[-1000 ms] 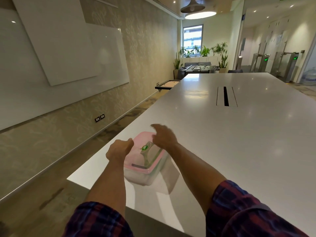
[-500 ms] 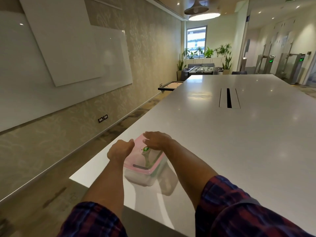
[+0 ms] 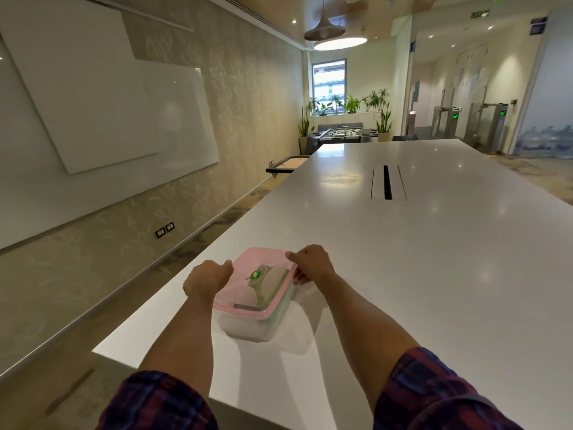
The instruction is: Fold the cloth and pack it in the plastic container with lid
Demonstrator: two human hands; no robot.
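Where the white table (image 3: 403, 259) narrows to its near left corner stands one clear plastic container (image 3: 248, 325), pink lid (image 3: 259, 282) seated on top, cloth visible through it. Left hand (image 3: 206, 279): curled closed against the lid's left edge. Right hand (image 3: 311, 263): fingers pinched over the lid's far right rim. Plaid sleeves (image 3: 434, 395) at both forearms.

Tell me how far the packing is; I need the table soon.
Done: the pink lid sits on the clear container. In hand: left hand and right hand grip its opposite edges. Left: perhaps final sealing; the cloth inside is not clearly visible.
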